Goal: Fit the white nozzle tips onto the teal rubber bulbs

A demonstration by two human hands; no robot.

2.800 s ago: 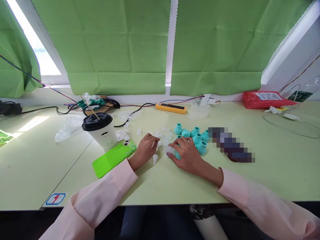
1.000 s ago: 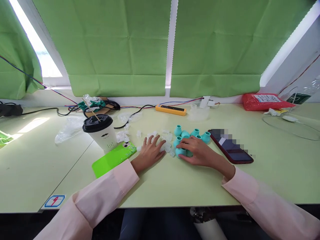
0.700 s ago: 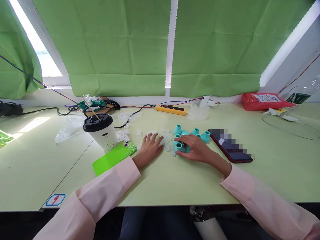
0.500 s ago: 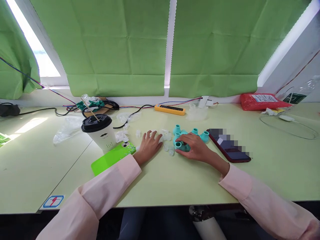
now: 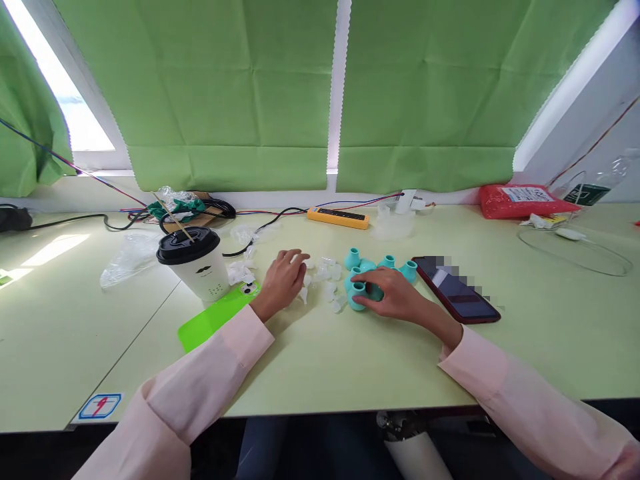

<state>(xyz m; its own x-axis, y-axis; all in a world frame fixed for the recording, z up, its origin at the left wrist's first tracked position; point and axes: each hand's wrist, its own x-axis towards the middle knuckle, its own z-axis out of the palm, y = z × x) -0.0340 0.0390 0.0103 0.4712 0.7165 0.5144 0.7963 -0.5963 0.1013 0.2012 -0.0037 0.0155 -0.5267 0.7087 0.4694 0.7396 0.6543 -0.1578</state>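
My right hand (image 5: 393, 293) grasps a small teal, round-bellied, narrow-necked pot (image 5: 357, 305), thumb and fingers about it, at the near edge of a cluster of matching teal pots (image 5: 353, 259) on the pale green tabletop (image 5: 310, 373). My left hand (image 5: 283, 280) is back-up beside loose translucent plastic pieces (image 5: 327, 269); its underside is hidden, so I cannot tell whether it pinches one. By my judgement the pots are largely gathered in one group, while the translucent pieces lie scattered, unordered. Farther out are a lime-green phone (image 5: 215, 320) on my left and a dark, red-edged phone (image 5: 457, 290) on my right
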